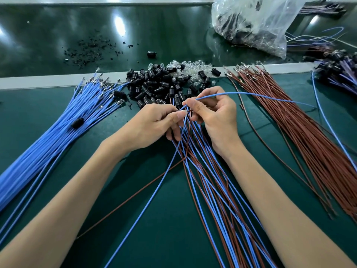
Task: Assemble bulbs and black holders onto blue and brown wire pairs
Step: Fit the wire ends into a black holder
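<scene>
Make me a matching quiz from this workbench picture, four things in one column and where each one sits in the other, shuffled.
Things:
1. blue wire bundle
2. brown wire bundle
3. black holders
4. plastic bag

Places:
A. far back, right
B. left side
C. middle
D. near right side

Pairs: 1-B, 2-D, 3-C, 4-A

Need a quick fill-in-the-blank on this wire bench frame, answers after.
The blue wire bundle lies on the person's ____ side.
The right hand pinches the single blue wire, which arcs to the person's ____.
The left hand grips the mixed wires, blue and ____.
Clear bulbs lie heaped against the pile of black ____.
Missing: left; right; brown; holders.
</scene>
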Action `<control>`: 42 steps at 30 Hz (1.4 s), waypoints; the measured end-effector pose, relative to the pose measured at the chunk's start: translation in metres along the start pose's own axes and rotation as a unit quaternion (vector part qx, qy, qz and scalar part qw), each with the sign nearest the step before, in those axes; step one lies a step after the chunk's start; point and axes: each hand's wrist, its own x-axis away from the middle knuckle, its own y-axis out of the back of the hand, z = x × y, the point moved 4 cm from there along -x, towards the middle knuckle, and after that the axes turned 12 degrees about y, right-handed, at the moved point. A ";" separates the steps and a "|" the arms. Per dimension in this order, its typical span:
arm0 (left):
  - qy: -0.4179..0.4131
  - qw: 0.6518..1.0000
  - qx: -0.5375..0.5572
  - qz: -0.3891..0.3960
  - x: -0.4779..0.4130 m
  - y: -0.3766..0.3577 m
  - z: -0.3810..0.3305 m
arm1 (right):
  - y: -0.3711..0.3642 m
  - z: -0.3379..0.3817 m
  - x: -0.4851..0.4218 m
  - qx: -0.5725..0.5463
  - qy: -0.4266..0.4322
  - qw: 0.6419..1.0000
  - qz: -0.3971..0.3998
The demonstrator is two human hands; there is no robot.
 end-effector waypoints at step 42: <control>-0.022 0.998 0.045 -0.032 -0.002 0.000 0.001 | -0.004 0.002 0.002 0.049 0.017 0.996 0.073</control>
